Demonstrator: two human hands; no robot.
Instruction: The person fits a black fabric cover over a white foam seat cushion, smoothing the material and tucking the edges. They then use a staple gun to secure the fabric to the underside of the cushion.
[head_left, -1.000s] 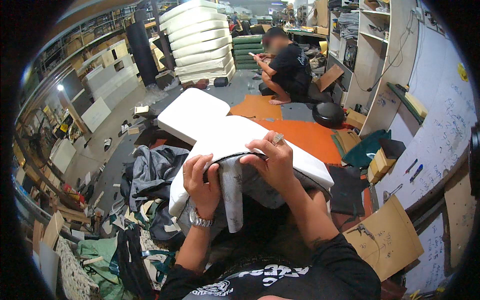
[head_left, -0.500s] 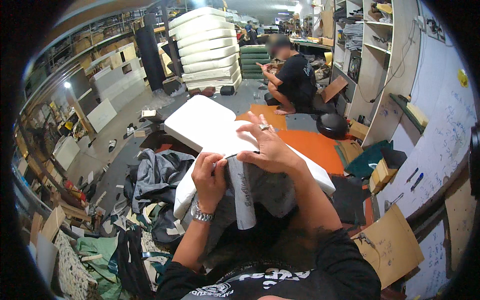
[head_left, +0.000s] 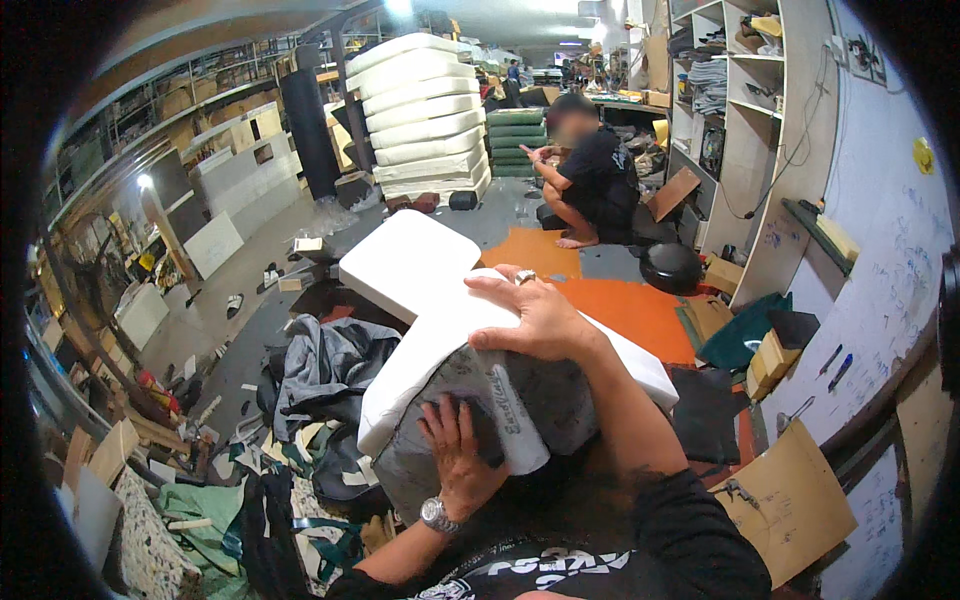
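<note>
A white foam cushion [head_left: 420, 340] lies in front of me with a second white foam block [head_left: 410, 255] beyond it. A dark grey cover [head_left: 455, 390] spreads over the near side of the cushion, with a lighter grey printed strip [head_left: 512, 415] running down it. My left hand [head_left: 462, 450], with a metal watch at the wrist, lies flat on the cover left of the strip, fingers spread. On the foam just beyond the cover's edge rests my right hand [head_left: 535, 315], wearing a ring. Its thumb and index finger are apart; its other fingers are partly hidden.
Grey fabric [head_left: 325, 365] and scraps lie heaped at my left. Orange sheet material [head_left: 635, 315] covers floor beyond my right hand. A person [head_left: 590, 175] squats ahead near a round black object [head_left: 670, 268]. White cushions [head_left: 420, 110] stand stacked behind; shelves [head_left: 745, 110] rise at right.
My left hand has let go of the cover's upper edge and moved down, flattening onto the cover. The printed strip now lies spread against the cushion. My right hand stays on the foam.
</note>
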